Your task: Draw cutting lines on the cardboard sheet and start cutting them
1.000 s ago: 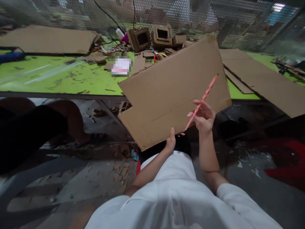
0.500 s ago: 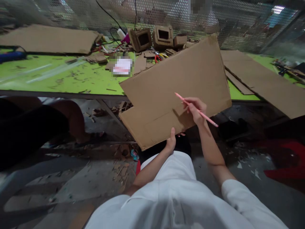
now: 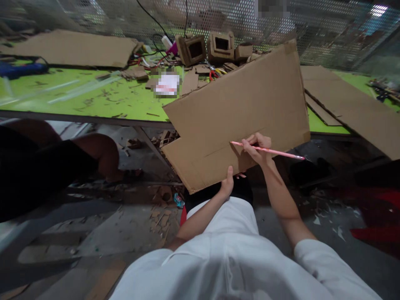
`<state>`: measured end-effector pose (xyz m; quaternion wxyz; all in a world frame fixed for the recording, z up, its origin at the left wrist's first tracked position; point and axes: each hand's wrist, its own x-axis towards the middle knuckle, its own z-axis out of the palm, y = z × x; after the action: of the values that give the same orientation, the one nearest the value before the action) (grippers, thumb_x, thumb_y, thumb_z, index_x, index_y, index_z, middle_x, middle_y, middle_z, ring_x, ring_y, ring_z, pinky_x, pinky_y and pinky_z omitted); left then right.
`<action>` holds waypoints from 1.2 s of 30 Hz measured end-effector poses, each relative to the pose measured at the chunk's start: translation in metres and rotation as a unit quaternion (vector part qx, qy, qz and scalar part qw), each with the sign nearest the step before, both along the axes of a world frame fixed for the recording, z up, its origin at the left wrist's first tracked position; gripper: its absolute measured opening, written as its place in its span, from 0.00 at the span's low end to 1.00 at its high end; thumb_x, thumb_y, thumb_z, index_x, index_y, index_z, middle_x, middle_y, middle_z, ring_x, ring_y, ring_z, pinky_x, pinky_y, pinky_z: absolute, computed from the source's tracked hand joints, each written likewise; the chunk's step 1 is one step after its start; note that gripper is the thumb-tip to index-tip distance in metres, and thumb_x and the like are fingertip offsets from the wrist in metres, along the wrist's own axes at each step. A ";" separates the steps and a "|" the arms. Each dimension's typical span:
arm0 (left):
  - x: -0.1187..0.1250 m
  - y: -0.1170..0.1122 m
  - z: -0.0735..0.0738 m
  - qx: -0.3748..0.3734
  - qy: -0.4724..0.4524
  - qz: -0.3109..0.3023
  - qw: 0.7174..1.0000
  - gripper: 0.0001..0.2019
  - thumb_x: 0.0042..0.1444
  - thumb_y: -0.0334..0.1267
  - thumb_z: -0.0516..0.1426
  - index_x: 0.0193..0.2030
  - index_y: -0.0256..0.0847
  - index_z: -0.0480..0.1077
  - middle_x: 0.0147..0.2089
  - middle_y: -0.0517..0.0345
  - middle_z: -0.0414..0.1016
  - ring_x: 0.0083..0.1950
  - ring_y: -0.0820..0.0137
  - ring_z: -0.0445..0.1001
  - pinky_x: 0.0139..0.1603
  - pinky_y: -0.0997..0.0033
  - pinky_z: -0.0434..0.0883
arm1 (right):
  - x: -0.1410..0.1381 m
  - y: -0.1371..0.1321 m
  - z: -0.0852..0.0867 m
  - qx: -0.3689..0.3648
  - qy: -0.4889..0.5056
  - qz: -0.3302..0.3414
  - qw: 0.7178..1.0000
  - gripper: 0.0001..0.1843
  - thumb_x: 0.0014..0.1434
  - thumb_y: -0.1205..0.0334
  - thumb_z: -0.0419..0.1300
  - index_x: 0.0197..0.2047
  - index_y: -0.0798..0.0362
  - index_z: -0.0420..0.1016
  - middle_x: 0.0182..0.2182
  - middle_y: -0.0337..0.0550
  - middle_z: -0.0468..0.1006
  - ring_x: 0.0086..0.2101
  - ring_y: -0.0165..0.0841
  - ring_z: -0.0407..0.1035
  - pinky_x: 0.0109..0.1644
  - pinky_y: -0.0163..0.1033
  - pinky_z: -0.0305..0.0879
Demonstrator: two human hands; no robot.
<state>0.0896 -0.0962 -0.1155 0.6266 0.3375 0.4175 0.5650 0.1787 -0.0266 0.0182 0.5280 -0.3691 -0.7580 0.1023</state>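
Note:
A large cardboard sheet (image 3: 250, 96), notched at its left side, leans tilted between my lap and the table edge. My left hand (image 3: 228, 183) grips its lower edge, thumb on top and the other fingers mostly hidden underneath. Closed around a pink pencil (image 3: 281, 154), my right hand (image 3: 258, 146) rests on or just over the sheet. The pencil's tip is at the right end of a faint line drawn on the cardboard, and its other end points right.
On the green table (image 3: 103, 100) lie scraps, a cardboard sheet (image 3: 78, 48), small cardboard boxes (image 3: 220, 46) and a blue tool (image 3: 23, 70). More cardboard (image 3: 353, 104) overhangs at right. A seated person's leg (image 3: 96, 152) is at left. Scraps (image 3: 161, 218) litter the floor.
My right hand has brought the pencil tip down and toward me, onto the drawn line, and the pencil lies flatter. My left hand keeps its hold on the sheet. The view has shifted slightly.

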 end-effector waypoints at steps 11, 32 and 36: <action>0.000 0.001 -0.002 0.005 -0.001 -0.002 1.000 0.20 0.63 0.53 0.50 0.42 0.37 0.70 0.36 0.57 0.74 0.34 0.72 0.73 0.38 0.66 0.73 | 0.000 0.000 -0.002 0.017 -0.010 -0.002 1.000 0.16 0.56 0.60 0.60 0.21 0.52 0.60 0.17 0.34 0.72 0.19 0.24 0.66 0.24 0.31 0.60; -0.001 0.004 -0.009 -0.007 0.020 -0.005 1.000 0.18 0.63 0.51 0.51 0.43 0.37 0.70 0.38 0.57 0.74 0.35 0.72 0.73 0.38 0.66 0.73 | 0.000 0.001 -0.005 0.014 -0.007 -0.014 1.000 0.17 0.56 0.58 0.59 0.20 0.51 0.59 0.16 0.34 0.71 0.18 0.25 0.66 0.22 0.31 0.59; -0.001 0.003 -0.007 -0.014 0.023 -0.003 1.000 0.18 0.63 0.51 0.51 0.43 0.37 0.70 0.39 0.56 0.74 0.36 0.72 0.74 0.39 0.65 0.73 | -0.001 0.000 -0.006 0.026 -0.002 -0.012 1.000 0.17 0.55 0.59 0.60 0.19 0.51 0.59 0.16 0.34 0.71 0.18 0.25 0.66 0.22 0.31 0.59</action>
<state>0.0890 -0.0933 -0.1221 0.6233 0.3431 0.4386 0.5490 0.1777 -0.0264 0.0121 0.5372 -0.3649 -0.7566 0.0758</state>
